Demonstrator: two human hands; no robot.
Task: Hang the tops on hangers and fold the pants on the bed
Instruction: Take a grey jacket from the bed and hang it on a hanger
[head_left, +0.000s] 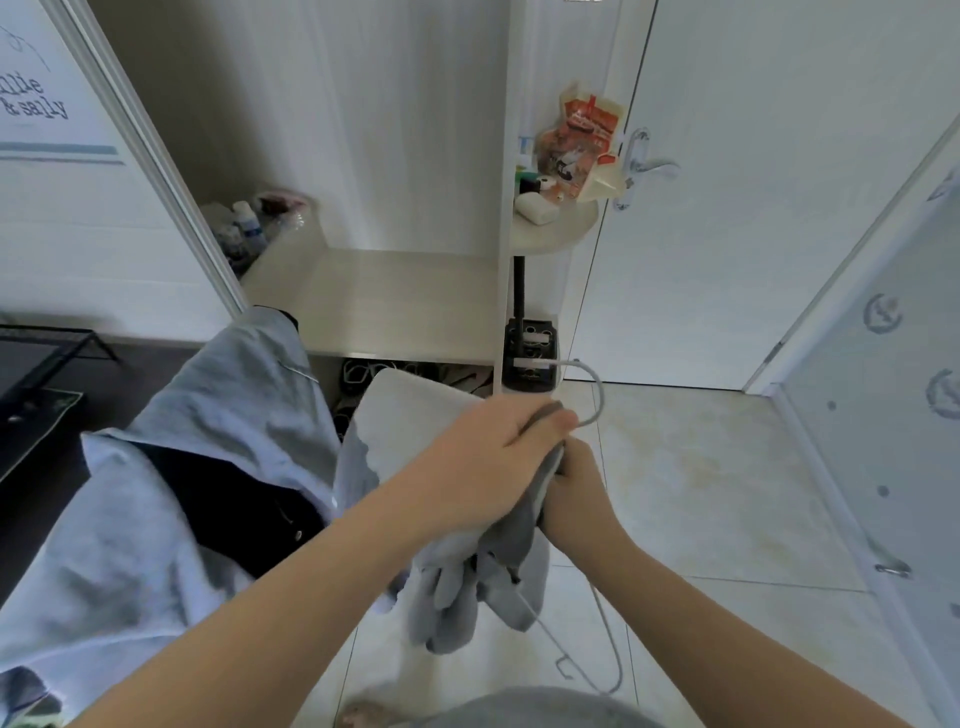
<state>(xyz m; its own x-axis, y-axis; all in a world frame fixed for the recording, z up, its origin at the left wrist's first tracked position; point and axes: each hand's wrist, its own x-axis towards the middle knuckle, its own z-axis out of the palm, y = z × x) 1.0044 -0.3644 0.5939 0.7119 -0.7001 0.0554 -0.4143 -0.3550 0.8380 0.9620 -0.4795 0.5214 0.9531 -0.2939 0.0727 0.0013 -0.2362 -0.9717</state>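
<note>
At the lower left of the frame, a pale blue cotton shirt (171, 467) lies draped around a dark garment (244, 499). In the centre, my left grip (493, 462) clenches the neck of a thin grey wire hanger (602, 395), whose hook curls out just past my fingers. Touching it on the right, my right grip (576, 499) clutches a light grey fabric top (452, 597), which dangles in folds above the pale tiled floor (701, 493). A white door (753, 208) stands at upper right.
</note>
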